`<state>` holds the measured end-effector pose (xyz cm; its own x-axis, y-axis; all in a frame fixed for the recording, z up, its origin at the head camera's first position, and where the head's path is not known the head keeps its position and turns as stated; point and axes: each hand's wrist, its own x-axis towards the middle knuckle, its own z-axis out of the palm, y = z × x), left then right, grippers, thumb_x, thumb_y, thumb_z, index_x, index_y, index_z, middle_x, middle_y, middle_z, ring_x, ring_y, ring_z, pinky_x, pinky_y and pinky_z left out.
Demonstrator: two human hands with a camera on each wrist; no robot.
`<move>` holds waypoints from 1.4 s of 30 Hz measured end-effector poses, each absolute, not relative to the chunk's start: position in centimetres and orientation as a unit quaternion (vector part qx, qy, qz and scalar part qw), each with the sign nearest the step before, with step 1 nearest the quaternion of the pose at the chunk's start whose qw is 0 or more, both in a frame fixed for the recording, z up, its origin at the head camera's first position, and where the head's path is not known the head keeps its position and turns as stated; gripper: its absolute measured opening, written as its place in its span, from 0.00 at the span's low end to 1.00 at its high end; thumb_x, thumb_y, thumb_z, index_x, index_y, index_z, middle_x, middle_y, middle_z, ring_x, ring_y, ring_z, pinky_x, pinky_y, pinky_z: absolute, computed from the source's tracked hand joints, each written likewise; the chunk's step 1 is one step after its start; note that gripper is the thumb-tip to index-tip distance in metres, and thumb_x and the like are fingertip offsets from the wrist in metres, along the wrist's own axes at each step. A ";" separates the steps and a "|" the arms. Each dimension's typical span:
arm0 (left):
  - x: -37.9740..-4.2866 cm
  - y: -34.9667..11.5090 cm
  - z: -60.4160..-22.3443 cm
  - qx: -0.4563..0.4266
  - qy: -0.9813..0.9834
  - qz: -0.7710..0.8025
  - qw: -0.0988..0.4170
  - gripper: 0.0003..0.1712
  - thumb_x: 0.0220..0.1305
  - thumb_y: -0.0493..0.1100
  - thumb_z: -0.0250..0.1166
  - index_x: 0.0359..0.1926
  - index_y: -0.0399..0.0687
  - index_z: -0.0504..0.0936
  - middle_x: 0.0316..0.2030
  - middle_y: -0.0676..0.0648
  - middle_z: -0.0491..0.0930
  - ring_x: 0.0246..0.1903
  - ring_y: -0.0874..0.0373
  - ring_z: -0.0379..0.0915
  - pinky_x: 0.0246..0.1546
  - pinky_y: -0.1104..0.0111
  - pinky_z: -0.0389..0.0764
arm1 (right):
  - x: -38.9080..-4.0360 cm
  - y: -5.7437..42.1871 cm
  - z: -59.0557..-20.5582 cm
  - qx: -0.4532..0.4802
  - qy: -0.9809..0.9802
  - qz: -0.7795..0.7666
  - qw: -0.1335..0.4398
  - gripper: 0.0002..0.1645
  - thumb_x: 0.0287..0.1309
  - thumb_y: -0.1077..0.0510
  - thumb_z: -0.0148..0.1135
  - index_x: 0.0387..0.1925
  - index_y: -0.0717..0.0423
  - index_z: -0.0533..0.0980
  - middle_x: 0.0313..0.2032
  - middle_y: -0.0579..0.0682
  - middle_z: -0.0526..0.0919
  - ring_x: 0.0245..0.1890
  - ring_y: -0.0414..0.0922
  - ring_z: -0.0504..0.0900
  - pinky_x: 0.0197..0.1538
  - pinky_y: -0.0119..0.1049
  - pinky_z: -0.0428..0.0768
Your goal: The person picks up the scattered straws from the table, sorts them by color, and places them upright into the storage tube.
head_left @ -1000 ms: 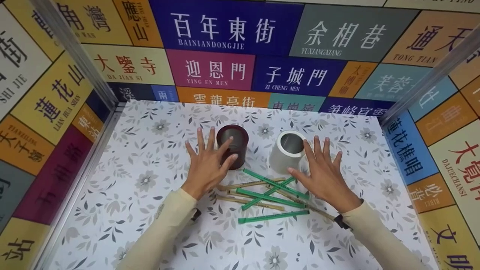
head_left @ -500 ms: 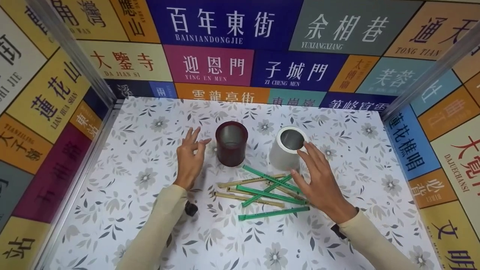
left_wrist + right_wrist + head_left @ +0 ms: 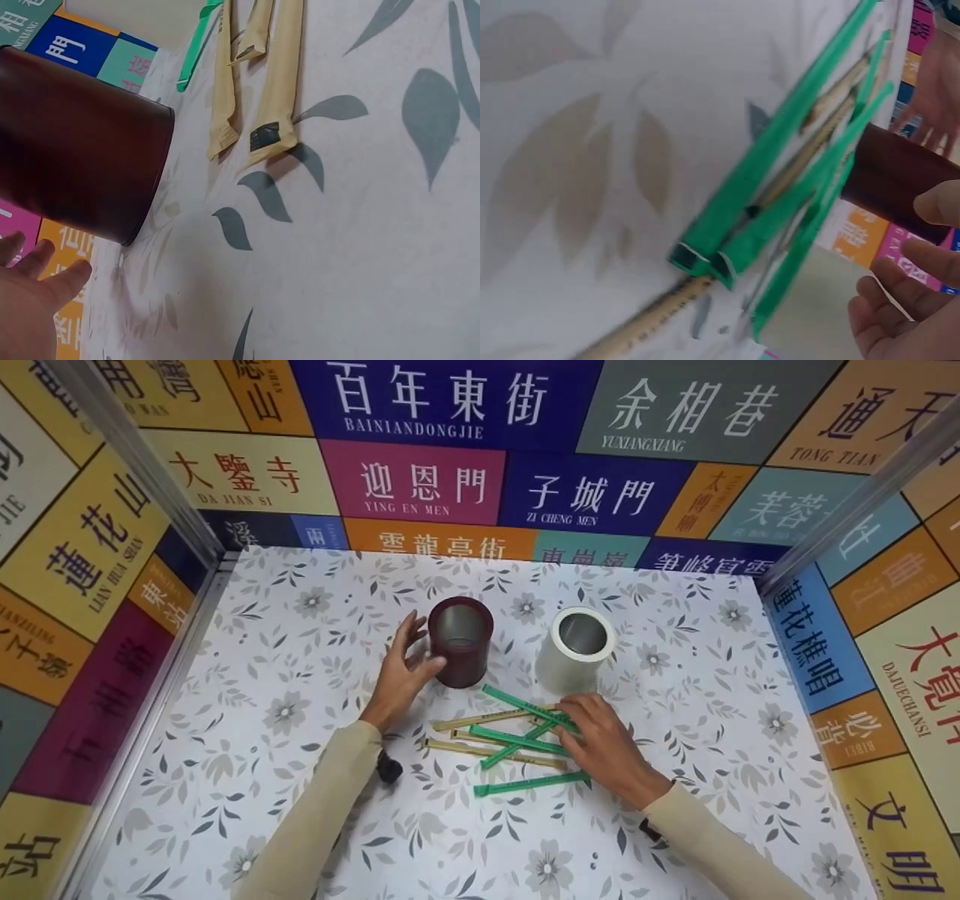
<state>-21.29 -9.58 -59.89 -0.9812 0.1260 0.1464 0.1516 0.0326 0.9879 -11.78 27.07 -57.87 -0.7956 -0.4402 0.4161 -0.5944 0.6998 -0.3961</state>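
A dark red cup (image 3: 460,666) and a white cup (image 3: 571,669) stand upright on the table, their tops uncovered. In front of them lies a loose, crossing pile of slim green wrapped sticks (image 3: 517,739) and tan paper-wrapped sticks (image 3: 480,718). My left hand (image 3: 403,679) is at the left side of the dark red cup, fingers spread and lightly bent. In the left wrist view its fingers (image 3: 64,286) are apart from the cup. Over the right end of the pile is my right hand (image 3: 609,746), fingers loosely bent. The right wrist view shows nothing gripped between them.
White cloth with grey flowers and leaves (image 3: 285,712) covers the table. Panels with coloured signs (image 3: 427,484) close off the back and both sides, with metal posts (image 3: 161,472) at the corners.
My left hand drew off the dark red cup to the left, then came back beside it. My right hand left the white cup and moved down and left over the sticks.
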 end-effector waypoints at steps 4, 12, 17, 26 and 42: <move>-21.9 -8.8 -60.2 -0.092 -0.715 -0.693 -0.003 0.63 0.65 0.51 0.84 0.90 0.59 0.53 0.83 0.44 0.61 0.81 0.44 0.59 0.81 0.50 0.65 | -12.5 27.0 -58.8 0.268 -0.924 0.246 0.121 0.17 0.68 0.64 0.77 0.56 0.62 0.86 0.55 0.58 0.85 0.55 0.57 0.81 0.59 0.57 0.82; -22.2 -8.2 -60.7 -0.103 -0.714 -0.692 0.008 0.64 0.59 0.45 0.87 0.88 0.55 0.57 0.80 0.46 0.67 0.79 0.46 0.64 0.79 0.55 0.68 | -13.5 26.0 -59.1 0.238 -0.948 0.186 0.101 0.11 0.68 0.61 0.77 0.48 0.64 0.87 0.46 0.60 0.86 0.48 0.61 0.82 0.53 0.62 0.80; -22.3 -8.2 -60.7 -0.125 -0.715 -0.688 0.025 0.63 0.58 0.41 0.87 0.87 0.53 0.60 0.78 0.46 0.70 0.78 0.47 0.67 0.79 0.56 0.68 | -14.1 25.4 -58.9 0.246 -0.952 0.143 0.115 0.06 0.63 0.64 0.79 0.37 0.62 0.87 0.36 0.59 0.84 0.39 0.61 0.82 0.42 0.61 0.81; -22.9 -7.7 -61.0 -0.123 -0.724 -0.678 0.037 0.62 0.57 0.38 0.87 0.86 0.49 0.61 0.75 0.44 0.72 0.77 0.49 0.67 0.79 0.53 0.69 | -14.8 24.7 -58.2 0.258 -0.948 0.143 0.121 0.08 0.61 0.70 0.76 0.28 0.61 0.85 0.29 0.58 0.81 0.33 0.61 0.81 0.38 0.60 0.81; -22.8 -7.4 -61.8 -0.118 -0.733 -0.669 0.032 0.60 0.59 0.42 0.87 0.86 0.57 0.63 0.76 0.50 0.73 0.76 0.53 0.69 0.78 0.51 0.70 | -14.1 24.0 -49.8 0.159 -0.864 0.478 -0.007 0.04 0.70 0.64 0.74 0.42 0.52 0.90 0.36 0.42 0.90 0.36 0.41 0.84 0.43 0.35 0.81</move>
